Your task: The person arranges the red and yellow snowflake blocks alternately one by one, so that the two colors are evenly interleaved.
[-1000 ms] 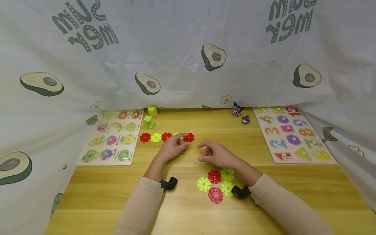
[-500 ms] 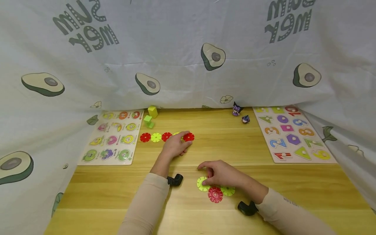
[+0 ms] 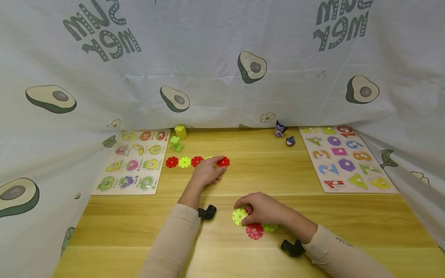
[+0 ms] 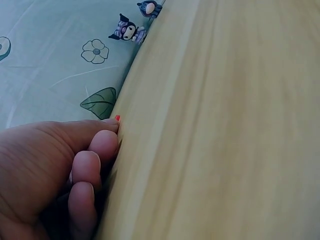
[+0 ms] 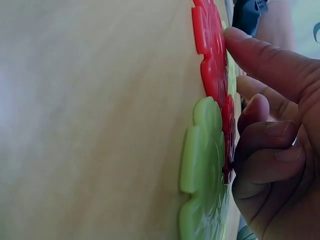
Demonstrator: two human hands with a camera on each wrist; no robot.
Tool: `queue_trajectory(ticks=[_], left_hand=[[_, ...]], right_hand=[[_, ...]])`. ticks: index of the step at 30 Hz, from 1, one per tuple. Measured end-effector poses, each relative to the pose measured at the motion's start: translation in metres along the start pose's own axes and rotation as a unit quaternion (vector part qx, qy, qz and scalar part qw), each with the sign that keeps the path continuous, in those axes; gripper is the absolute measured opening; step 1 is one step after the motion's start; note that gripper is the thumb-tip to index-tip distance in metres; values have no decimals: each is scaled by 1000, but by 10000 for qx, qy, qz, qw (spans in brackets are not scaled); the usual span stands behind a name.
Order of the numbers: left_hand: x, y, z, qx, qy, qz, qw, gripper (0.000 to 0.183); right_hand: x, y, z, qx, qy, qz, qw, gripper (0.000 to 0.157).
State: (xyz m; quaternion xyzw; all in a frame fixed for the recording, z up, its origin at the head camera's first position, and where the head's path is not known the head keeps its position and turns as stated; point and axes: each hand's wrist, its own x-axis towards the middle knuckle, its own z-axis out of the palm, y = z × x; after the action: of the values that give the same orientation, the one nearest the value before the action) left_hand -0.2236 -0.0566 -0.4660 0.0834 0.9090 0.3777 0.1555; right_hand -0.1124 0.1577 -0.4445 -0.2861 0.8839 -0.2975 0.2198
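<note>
Overhead, an avocado-print sheet point(image 3: 222, 58) drapes round the wooden surface point(image 3: 313, 216), its big lettering mirrored and hard to read; it might be "SUM MER". Two peg puzzles lie flat: a fruit board point(image 3: 133, 162) far left and a number board point(image 3: 347, 158) far right, showing digits such as 2, 3 and 8. Two green blocks point(image 3: 178, 137) and two small figurines point(image 3: 283, 134) sit by the back edge.

The left hand point(image 3: 208, 170) rests with curled fingers on the right end of a row of discs point(image 3: 184, 162), red and yellow-green alternating, pinning it in place. The right hand point(image 3: 262, 210) is closed round a yellow-green disc point(image 3: 240, 216), lifted on edge from the loose pile point(image 3: 257, 229) near the front. I'd judge the pick goes best if that disc comes up clear of its red neighbour, held lightly by the rim, while the left keeps the row steady.
</note>
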Motion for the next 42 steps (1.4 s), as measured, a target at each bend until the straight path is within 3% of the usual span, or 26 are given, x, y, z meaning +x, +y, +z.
queue_trajectory(ticks=[10,18,26,30,32,42], left_hand=[[2,0,-1,-109,-3,-84,9999,46],[3,-2,-1,-226,12,-214,9995,46],[4,-1,1,-362,10,-388,9986,46],[5,-1,1,-391,34,-368,9985,46],[5,-1,1,-411,46,-379,9984,46],[5,-2,1,-546,1,-449,9975,45]], right_hand=[[1,-2,0,-244,189,88,9995,34],[7,1,-6,1075,297,208,9935,22],[32,15,-32,2122,1121,1142,9640,24],[51,24,-46,2031,1499,1600,9543,27],[60,28,-51,1785,1603,1696,9559,28],[98,43,-64,1085,1490,2164,9588,34]])
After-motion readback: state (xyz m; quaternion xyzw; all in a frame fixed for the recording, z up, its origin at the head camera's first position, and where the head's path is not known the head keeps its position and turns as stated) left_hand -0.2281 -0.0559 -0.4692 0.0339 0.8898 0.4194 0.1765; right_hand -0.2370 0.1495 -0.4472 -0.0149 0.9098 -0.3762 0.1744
